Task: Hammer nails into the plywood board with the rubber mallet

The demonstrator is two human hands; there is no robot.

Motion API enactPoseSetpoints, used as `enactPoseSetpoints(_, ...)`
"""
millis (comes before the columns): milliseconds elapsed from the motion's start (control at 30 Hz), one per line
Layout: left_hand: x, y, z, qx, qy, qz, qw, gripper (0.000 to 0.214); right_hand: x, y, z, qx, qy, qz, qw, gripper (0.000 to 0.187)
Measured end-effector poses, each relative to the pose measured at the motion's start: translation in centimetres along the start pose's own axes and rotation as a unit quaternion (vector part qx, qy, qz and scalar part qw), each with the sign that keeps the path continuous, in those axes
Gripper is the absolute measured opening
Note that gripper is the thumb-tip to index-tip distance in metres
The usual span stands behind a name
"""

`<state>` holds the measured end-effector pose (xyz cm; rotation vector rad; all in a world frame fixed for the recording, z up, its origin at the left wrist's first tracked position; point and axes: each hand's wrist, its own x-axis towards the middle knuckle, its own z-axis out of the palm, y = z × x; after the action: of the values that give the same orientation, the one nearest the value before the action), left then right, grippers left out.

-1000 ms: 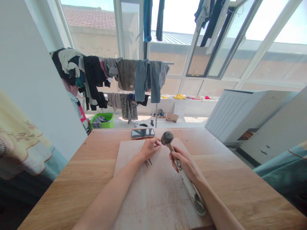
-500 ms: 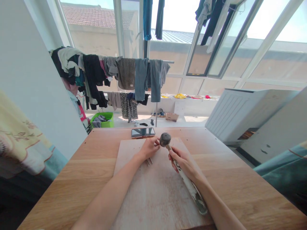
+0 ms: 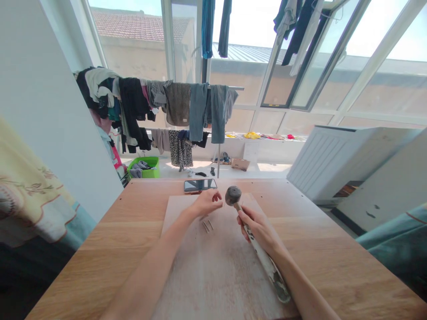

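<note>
My right hand [image 3: 255, 224] is wrapped around the pale, worn handle of a mallet [image 3: 262, 253]. Its dark rounded head points away from me, raised just right of my left fingertips. Over the far part of a whitish board [image 3: 196, 266], my left hand [image 3: 208, 202] is closed in a pinch, thumb and forefinger together and the other fingers bent. Whatever is between those fingertips is too small to make out. Below the left wrist, a few thin metal nails [image 3: 206, 226] lie on the board.
A phone [image 3: 200, 185] lies at the far edge of the wooden table [image 3: 113, 249]. Beyond stand a rack of hanging clothes [image 3: 176, 104] and a green basket [image 3: 151, 166]. A white cabinet-like unit [image 3: 333, 155] is at the right, with curtains [image 3: 33, 191] at the left.
My left hand has shifted slightly and its fingers have loosened, uncovering more of the nails. The mallet stays in my right hand, nearly unmoved. The whole view has shifted a little.
</note>
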<state>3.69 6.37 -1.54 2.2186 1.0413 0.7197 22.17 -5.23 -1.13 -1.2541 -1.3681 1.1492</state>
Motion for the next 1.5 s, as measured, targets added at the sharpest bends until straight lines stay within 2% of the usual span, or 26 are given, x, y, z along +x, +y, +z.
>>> enactPoseSetpoints(100, -0.7, 0.1, -2.6, 0.027, -0.065, -0.006, 0.998, 0.011, 0.0, -0.1, -0.1, 0.004, 0.006, 0.000, 1.000, 0.041)
enactPoseSetpoints(167, -1.4, 0.1, -3.5, 0.068, -0.101, -0.020, 0.992, 0.014, -0.1, -0.2, -0.2, 0.006, 0.008, -0.001, 1.000, 0.040)
enactPoseSetpoints(267, -2.0, 0.0, -3.4, 0.138, -0.134, -0.046, 0.980, 0.017, -0.2, -0.4, -0.1, 0.002, 0.009, 0.001, 1.000, 0.040)
enactPoseSetpoints(367, -2.1, 0.1, -2.5, 0.157, -0.146, -0.054, 0.975, 0.021, -0.2, -0.4, -0.1, -0.006, 0.007, 0.002, 1.000, 0.040)
enactPoseSetpoints(500, -2.1, 0.5, -1.8, 0.167, -0.135, -0.045, 0.976, 0.025, -0.1, 0.0, -0.2, -0.013, 0.006, -0.003, 1.000, 0.039)
enactPoseSetpoints(700, -2.4, 0.5, -1.5, 0.182, -0.082, -0.003, 0.980, 0.029, 0.0, 0.4, -0.5, -0.014, 0.003, -0.011, 1.000, 0.039)
enactPoseSetpoints(833, -2.0, 0.0, -1.6, 0.106, -0.077, 0.018, 0.991, 0.025, 0.0, 0.3, -0.5, -0.008, 0.004, -0.010, 1.000, 0.038)
enactPoseSetpoints(967, -1.1, -0.5, -1.5, 0.048, -0.015, 0.039, 0.998, 0.019, 0.0, 0.3, -0.4, 0.001, 0.008, -0.013, 1.000, 0.038)
enactPoseSetpoints(1133, -0.9, -1.9, -0.2, 0.001, 0.053, 0.035, 0.998, 0.021, 0.0, 0.4, -0.4, 0.006, 0.006, -0.011, 1.000, 0.039)
enactPoseSetpoints(1300, -1.2, -3.2, 0.3, -0.019, 0.055, 0.040, 0.997, 0.018, 0.1, 0.5, -0.5, 0.006, 0.005, -0.011, 1.000, 0.037)
enactPoseSetpoints(1500, -1.2, -2.7, 0.2, -0.016, 0.038, 0.068, 0.997, 0.025, 0.0, 0.3, -0.4, 0.003, 0.003, -0.011, 1.000, 0.037)
